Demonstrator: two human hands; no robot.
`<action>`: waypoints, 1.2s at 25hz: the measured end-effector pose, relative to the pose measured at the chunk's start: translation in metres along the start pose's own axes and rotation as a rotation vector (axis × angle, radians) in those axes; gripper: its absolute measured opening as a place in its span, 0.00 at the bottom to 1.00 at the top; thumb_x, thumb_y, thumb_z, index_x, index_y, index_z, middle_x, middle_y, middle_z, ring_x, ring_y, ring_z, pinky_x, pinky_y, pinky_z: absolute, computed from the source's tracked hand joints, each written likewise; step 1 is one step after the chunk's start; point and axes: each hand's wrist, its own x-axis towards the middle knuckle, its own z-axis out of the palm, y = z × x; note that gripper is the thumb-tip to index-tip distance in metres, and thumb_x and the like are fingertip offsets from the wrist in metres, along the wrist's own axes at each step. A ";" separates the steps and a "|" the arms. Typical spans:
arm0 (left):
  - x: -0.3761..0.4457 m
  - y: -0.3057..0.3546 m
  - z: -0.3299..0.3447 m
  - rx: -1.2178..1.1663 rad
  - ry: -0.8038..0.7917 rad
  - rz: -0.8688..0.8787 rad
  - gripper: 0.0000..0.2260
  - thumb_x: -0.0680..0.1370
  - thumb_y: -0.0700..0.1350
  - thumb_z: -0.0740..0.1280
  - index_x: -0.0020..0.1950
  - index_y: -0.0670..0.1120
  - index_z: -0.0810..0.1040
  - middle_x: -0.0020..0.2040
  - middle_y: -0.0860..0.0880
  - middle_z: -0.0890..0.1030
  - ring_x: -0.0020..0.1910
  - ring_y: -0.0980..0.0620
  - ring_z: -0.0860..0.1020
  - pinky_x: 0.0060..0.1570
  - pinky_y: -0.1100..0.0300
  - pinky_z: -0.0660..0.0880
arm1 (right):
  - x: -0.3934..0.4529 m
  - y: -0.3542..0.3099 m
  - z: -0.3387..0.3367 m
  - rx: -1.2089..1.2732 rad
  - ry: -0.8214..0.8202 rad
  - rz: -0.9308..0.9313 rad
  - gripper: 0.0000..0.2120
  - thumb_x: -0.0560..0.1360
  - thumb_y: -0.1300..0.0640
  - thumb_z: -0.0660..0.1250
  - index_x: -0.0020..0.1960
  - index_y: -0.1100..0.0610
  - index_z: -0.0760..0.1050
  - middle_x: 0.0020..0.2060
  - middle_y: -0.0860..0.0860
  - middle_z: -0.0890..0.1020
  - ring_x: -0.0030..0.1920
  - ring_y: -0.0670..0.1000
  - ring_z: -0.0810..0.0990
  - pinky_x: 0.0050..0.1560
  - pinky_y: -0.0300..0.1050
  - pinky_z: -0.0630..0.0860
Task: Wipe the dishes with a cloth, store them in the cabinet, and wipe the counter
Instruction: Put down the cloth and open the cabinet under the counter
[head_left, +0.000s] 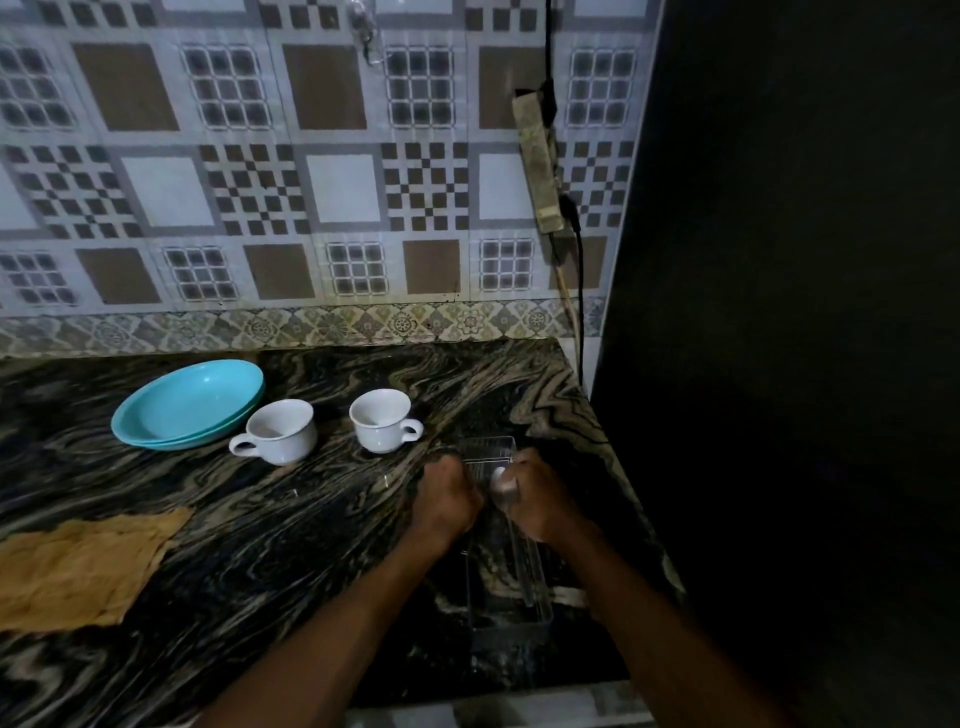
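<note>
We see both hands curled around a clear plastic tray (506, 582) lying on the dark marbled surface (291, 545). Our left hand (448, 501) grips its left wall with fingers closed; our right hand (535, 501) clasps the right wall, thumb over the rim. Left of the hands and beyond them stand two white cups (278, 430) (383, 420) and stacked turquoise plates (189, 402). The tan cloth (83, 566) lies flat, well apart to the left.

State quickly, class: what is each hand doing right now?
Left hand: fingers curled at the clear container; whether it grips cannot be told.
Right hand: holding a spoon.
</note>
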 end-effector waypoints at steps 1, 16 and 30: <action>-0.001 0.005 0.001 0.058 -0.044 0.022 0.15 0.72 0.48 0.64 0.48 0.35 0.77 0.50 0.35 0.80 0.52 0.38 0.79 0.49 0.49 0.73 | 0.002 0.002 -0.002 0.018 -0.005 -0.013 0.05 0.73 0.62 0.66 0.46 0.62 0.80 0.55 0.60 0.76 0.55 0.59 0.78 0.55 0.49 0.75; -0.001 0.016 0.010 0.610 -0.209 0.179 0.16 0.77 0.50 0.64 0.62 0.44 0.73 0.63 0.43 0.75 0.63 0.42 0.74 0.56 0.53 0.72 | 0.002 0.006 -0.016 0.042 -0.091 -0.007 0.07 0.72 0.64 0.68 0.48 0.63 0.80 0.56 0.59 0.76 0.57 0.59 0.77 0.56 0.49 0.73; -0.015 -0.014 -0.003 0.271 -0.085 0.328 0.11 0.76 0.47 0.62 0.57 0.46 0.74 0.58 0.43 0.76 0.55 0.39 0.77 0.50 0.49 0.75 | -0.007 -0.012 -0.014 -0.133 -0.075 0.003 0.14 0.77 0.58 0.60 0.60 0.60 0.76 0.68 0.60 0.70 0.66 0.60 0.71 0.65 0.51 0.71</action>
